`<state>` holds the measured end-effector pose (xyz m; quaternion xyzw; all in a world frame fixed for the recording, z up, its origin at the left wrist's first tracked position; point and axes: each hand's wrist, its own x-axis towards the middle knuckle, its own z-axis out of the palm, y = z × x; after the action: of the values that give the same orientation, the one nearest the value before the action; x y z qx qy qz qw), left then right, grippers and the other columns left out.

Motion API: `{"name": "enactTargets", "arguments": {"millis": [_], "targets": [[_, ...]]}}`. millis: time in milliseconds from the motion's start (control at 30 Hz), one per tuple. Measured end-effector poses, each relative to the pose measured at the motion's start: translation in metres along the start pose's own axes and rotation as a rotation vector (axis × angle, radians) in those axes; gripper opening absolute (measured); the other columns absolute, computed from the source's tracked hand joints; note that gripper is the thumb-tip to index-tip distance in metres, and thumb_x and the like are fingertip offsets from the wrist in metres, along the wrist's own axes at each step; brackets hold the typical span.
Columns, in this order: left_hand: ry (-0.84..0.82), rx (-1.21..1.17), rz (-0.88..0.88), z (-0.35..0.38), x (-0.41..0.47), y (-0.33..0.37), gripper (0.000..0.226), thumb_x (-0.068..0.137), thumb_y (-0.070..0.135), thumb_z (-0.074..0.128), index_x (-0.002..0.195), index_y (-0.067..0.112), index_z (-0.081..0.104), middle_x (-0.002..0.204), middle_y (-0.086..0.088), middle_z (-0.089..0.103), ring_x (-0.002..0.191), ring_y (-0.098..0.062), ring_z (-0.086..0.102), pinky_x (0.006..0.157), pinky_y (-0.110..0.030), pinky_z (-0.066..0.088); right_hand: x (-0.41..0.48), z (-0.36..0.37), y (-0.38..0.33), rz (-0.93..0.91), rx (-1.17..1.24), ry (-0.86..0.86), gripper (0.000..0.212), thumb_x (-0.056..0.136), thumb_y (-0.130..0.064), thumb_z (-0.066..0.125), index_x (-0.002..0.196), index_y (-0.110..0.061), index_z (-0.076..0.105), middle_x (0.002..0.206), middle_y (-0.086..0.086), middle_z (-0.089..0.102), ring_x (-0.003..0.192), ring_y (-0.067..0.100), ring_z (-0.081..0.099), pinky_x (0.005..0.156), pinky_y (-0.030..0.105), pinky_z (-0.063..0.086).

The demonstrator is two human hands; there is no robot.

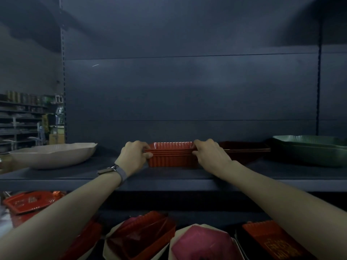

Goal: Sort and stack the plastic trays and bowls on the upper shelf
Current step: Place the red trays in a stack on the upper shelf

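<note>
Both hands, left [134, 155] & right [210, 153], each w/ grip clamped on opposite ends of red tray stack [171, 156] on upper shelf [169, 177].

The red trays [171, 156] are shiny plastic, ribbed down the sides, and the rim catches a bit of light. The darker trays [244, 149] beside them look like the same glossy stuff. The beige bowl [54, 155] is way more matt, smooth with faint ridges near the rim. The green bowls [309, 152] are matt too, soft sheen at most. The shelf [169, 177] and back panel [187, 87] read as painted metal, flat dark grey. The wrist strap [122, 175] looks like woven cloth. Down below, the printed red tray [277, 243] is glossy plastic.
</note>
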<state>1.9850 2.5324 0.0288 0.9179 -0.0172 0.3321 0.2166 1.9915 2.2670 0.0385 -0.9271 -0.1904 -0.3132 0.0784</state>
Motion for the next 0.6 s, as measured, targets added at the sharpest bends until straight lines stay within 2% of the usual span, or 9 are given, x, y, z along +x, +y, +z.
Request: {"name": "enactTargets", "arguments": {"millis": [67,167,300,400,600], "targets": [[-0.002,-0.015,-0.016,0.001,0.000,-0.003,0.026,0.098,0.030,0.072,0.121,0.018,0.073,0.090,-0.005,0.063,0.114,-0.037,0.061,0.095,-0.038,0.049,0.001,0.002,-0.004,0.005,0.018,-0.008,0.022,0.110,-0.025,0.050,0.115,-0.003,0.055,0.089,0.007,0.041,0.097,0.042,0.063,0.070,0.041,0.045],[-0.026,-0.019,-0.008,0.000,-0.003,-0.004,0.026,0.100,0.027,0.068,0.124,0.018,0.071,0.085,-0.003,0.062,0.115,-0.036,0.060,0.096,-0.039,0.050,0.001,0.003,-0.008,0.012,0.017,-0.015,0.023,0.110,-0.026,0.049,0.118,-0.004,0.055,0.095,0.010,0.045,0.097,0.039,0.063,0.071,0.041,0.047],[-0.030,-0.022,0.003,-0.012,-0.010,-0.007,0.032,0.099,0.026,0.068,0.131,0.024,0.069,0.106,-0.008,0.077,0.117,-0.033,0.063,0.100,-0.038,0.050,-0.006,-0.002,-0.018,-0.004,-0.049,-0.021,0.026,0.107,-0.028,0.050,0.125,-0.009,0.052,0.104,0.012,0.058,0.099,0.038,0.065,0.072,0.040,0.047],[0.003,-0.005,0.020,-0.027,-0.017,-0.011,0.031,0.097,0.025,0.068,0.128,0.026,0.071,0.102,-0.003,0.080,0.117,-0.031,0.065,0.101,-0.038,0.050,-0.011,-0.004,-0.032,-0.059,-0.090,0.011,0.031,0.105,-0.031,0.050,0.131,-0.015,0.048,0.109,0.013,0.066,0.096,0.037,0.067,0.074,0.043,0.053],[0.059,0.028,0.043,-0.063,-0.037,-0.037,0.031,0.094,0.026,0.065,0.124,0.030,0.072,0.082,0.012,0.076,0.114,-0.027,0.067,0.103,-0.038,0.051,-0.008,-0.005,-0.085,-0.148,-0.004,0.029,0.025,0.104,-0.037,0.051,0.113,-0.013,0.055,0.106,0.012,0.068,0.097,0.037,0.066,0.077,0.044,0.053]]}}
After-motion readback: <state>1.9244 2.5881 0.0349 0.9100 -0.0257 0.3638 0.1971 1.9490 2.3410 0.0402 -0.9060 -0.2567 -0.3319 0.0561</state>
